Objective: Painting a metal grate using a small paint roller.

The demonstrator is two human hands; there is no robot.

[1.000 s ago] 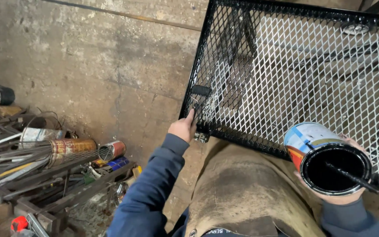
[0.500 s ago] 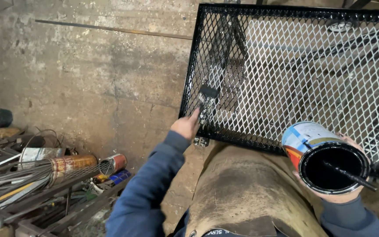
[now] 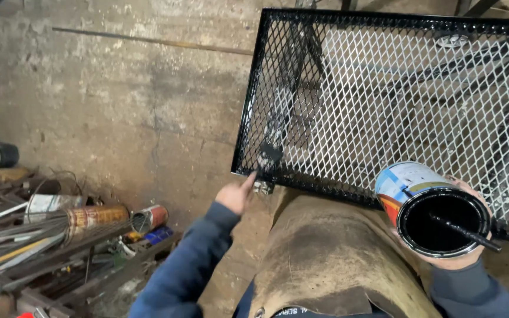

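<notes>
Overhead, we see the black mesh panel (image 3: pixel 396 100) tilted across the upper right of the view, its frame glossy black and its expanded-metal infill partly pale, partly dark. Our left hand (image 3: pixel 235 194) reaches up to the panel's lower left corner, closed around the handle of a small paintbrush (image 3: pixel 268 158) whose dark bristles press against the mesh just inside that corner; holding it at arm's length seems to let the brush get into the diamond openings near the frame edge. Our right hand (image 3: pixel 443 253) cradles an open paint can (image 3: pixel 434 209) from below, fingers wrapped around its underside, tipped so its mouth faces us and the black paint inside stays within easy reach. A thin dark stick (image 3: pixel 463 231) lies across the can's rim, probably for stirring.

A brown leather apron (image 3: pixel 331 259) covers our lap beneath both arms, likely to catch drips.

Much is hard to read. The brush handle is nearly all hidden by the fingers, and the brush blends with the dark mesh behind it. What stands behind the panel shows only as blurred shapes through the holes. The panel's right end runs out of view. At the lower left, a heap of scrap rods and old cans (image 3: pixel 89 221) lies by the concrete wall (image 3: pixel 119 106), too cluttered to sort out.
</notes>
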